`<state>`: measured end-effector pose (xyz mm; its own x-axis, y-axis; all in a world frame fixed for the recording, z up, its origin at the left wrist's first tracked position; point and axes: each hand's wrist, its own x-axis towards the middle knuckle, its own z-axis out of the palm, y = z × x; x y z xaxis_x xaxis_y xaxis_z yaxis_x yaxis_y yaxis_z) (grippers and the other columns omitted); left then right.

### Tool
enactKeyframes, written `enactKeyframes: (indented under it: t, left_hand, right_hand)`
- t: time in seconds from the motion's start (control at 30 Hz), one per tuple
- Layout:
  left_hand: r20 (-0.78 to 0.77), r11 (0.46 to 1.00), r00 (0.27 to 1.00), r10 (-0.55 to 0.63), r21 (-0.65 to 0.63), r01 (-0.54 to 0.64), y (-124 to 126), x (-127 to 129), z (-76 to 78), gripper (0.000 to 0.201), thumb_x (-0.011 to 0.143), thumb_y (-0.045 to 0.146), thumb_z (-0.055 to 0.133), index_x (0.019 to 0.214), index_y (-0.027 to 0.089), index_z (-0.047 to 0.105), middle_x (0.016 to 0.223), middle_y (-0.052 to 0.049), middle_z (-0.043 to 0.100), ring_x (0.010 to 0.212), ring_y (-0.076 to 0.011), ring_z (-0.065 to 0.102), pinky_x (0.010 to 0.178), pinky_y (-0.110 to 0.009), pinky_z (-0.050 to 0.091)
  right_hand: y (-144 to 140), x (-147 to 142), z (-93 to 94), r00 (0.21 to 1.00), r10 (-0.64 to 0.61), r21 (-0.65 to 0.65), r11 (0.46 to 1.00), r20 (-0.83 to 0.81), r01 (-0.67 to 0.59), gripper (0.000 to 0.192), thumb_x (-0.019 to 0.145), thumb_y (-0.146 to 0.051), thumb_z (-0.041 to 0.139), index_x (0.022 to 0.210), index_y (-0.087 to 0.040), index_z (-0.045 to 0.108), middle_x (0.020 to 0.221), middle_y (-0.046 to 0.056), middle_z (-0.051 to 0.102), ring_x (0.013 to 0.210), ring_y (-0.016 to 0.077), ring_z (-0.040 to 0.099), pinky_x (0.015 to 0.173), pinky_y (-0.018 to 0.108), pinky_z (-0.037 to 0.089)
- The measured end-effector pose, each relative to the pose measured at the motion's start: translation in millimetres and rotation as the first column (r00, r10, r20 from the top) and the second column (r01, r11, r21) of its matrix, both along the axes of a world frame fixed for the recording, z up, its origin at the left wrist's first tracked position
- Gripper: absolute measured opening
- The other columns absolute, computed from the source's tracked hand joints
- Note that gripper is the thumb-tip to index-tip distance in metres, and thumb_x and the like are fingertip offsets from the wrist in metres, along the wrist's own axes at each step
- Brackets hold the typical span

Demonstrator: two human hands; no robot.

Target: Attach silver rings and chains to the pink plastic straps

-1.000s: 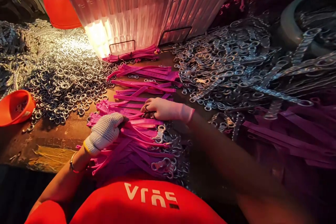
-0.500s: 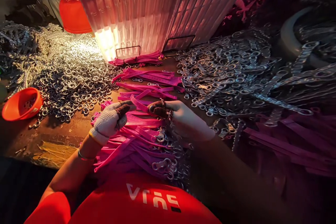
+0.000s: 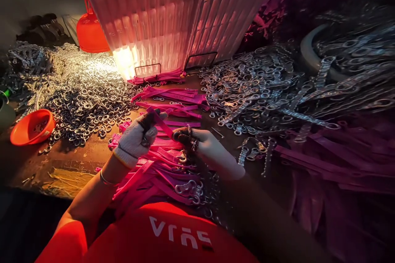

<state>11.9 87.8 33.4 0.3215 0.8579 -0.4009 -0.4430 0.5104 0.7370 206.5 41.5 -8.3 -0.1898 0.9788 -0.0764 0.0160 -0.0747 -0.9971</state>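
A pink strap point(image 3: 164, 126) runs slantwise between my two gloved hands. My left hand point(image 3: 137, 136), in a white glove with dark fingertips, is closed on its upper left end. The lower right end is pinched in my right hand point(image 3: 208, 146), whose glove also has dark, worn fingertips. Small metal bits show at the right fingers, too small to name. Beneath both hands lies a heap of pink straps point(image 3: 151, 172), several with metal rings and hooks point(image 3: 189, 189) at their right ends.
Metal rings point(image 3: 89, 98) are heaped at the left beside an orange bowl point(image 3: 23, 133). An orange lamp point(image 3: 91, 35) hangs before a ribbed translucent panel point(image 3: 160, 20). Ring-ended metal pieces point(image 3: 247, 86) pile up at the right, above more pink straps point(image 3: 345, 160).
My left hand has moved up and right along the strap, which now slants more steeply. My right hand has lowered slightly. The whole view has shifted a little.
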Motion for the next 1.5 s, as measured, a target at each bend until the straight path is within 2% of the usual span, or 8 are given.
enactKeyframes:
  t: [0.23,0.4,0.53,0.73,0.9,1.13,1.27,1.5]
  left_hand:
    - [-0.167,0.945,0.981,-0.103,0.291,0.149,-23.3,2.5,-2.7,0.024,0.092,0.038,0.064,0.082,0.016,0.059,0.062,0.004,0.054,0.035,-0.0017,0.034,0.032,-0.015,0.021]
    - [-0.386,0.886,0.902,-0.192,0.328,0.328,-39.7,6.2,-13.3,0.036,0.093,0.046,0.061,0.073,0.017,0.052,0.054,0.006,0.047,0.038,-0.0037,0.036,0.036,-0.017,0.026]
    - [-0.588,0.810,0.786,-0.191,0.357,0.464,-41.9,2.2,-13.8,0.036,0.095,0.044,0.057,0.071,0.018,0.051,0.052,0.006,0.045,0.042,-0.0058,0.037,0.041,-0.019,0.027]
    - [-0.816,0.497,0.577,0.034,0.515,0.699,-44.3,-13.7,-20.0,0.022,0.094,0.026,0.055,0.076,0.014,0.061,0.070,0.000,0.062,0.064,-0.0088,0.049,0.061,-0.021,0.037]
    - [-0.788,0.545,0.615,0.020,0.525,0.654,-48.4,-17.9,-19.6,0.023,0.095,0.029,0.055,0.080,0.014,0.063,0.071,0.000,0.063,0.064,-0.0101,0.050,0.061,-0.022,0.040]
    - [-0.870,0.397,0.484,0.091,0.478,0.783,-48.2,-9.2,-8.3,0.021,0.093,0.021,0.051,0.075,0.015,0.059,0.067,0.001,0.062,0.060,-0.0098,0.049,0.057,-0.022,0.036]
    - [-0.908,0.351,0.418,0.019,0.398,0.848,-45.2,-8.9,-19.3,0.014,0.087,0.013,0.050,0.084,0.015,0.064,0.074,-0.002,0.067,0.065,-0.0133,0.057,0.060,-0.024,0.040]
    - [-0.832,0.513,0.555,0.007,0.479,0.712,-45.5,-3.4,-26.6,0.025,0.095,0.026,0.050,0.077,0.015,0.063,0.072,-0.004,0.066,0.067,-0.0146,0.056,0.064,-0.026,0.043]
  right_hand:
    - [-17.8,-3.8,26.9,0.787,-0.262,0.465,0.885,0.558,-0.035,0.019,0.087,-0.017,0.051,0.086,-0.017,0.070,0.087,0.007,0.069,0.076,0.0183,0.058,0.069,0.029,0.041]
    - [-28.9,-10.5,43.5,0.359,-0.312,0.417,0.869,0.879,-0.266,0.018,0.071,-0.005,0.052,0.076,-0.015,0.066,0.079,0.010,0.066,0.063,0.0176,0.050,0.058,0.032,0.027]
    - [-38.0,-17.3,38.7,0.216,-0.331,0.393,0.829,0.918,-0.398,0.021,0.078,-0.003,0.049,0.071,-0.016,0.064,0.074,0.011,0.064,0.061,0.0177,0.048,0.056,0.033,0.021]
    - [-55.7,-22.5,19.2,0.340,-0.364,0.477,0.805,0.867,-0.354,0.012,0.075,-0.011,0.054,0.071,-0.017,0.064,0.073,0.009,0.064,0.059,0.0172,0.047,0.056,0.033,0.021]
    - [-58.0,-25.4,15.9,0.495,-0.338,0.495,0.839,0.801,-0.227,0.011,0.073,-0.012,0.054,0.069,-0.018,0.061,0.067,0.003,0.059,0.058,0.0142,0.044,0.057,0.029,0.027]
    - [-55.9,-18.7,8.4,0.358,-0.465,0.578,0.740,0.809,-0.345,0.018,0.084,-0.014,0.052,0.068,-0.019,0.061,0.071,0.007,0.059,0.062,0.0172,0.044,0.057,0.034,0.024]
    - [-55.5,-15.8,4.1,0.347,-0.386,0.496,0.802,0.855,-0.331,0.009,0.078,-0.014,0.056,0.075,-0.018,0.064,0.078,0.009,0.062,0.066,0.0178,0.047,0.059,0.034,0.029]
    - [-43.5,-13.4,40.1,0.325,-0.038,0.153,0.929,0.945,-0.338,0.029,0.074,-0.005,0.052,0.097,-0.016,0.066,0.099,0.013,0.070,0.084,0.0226,0.063,0.068,0.032,0.039]
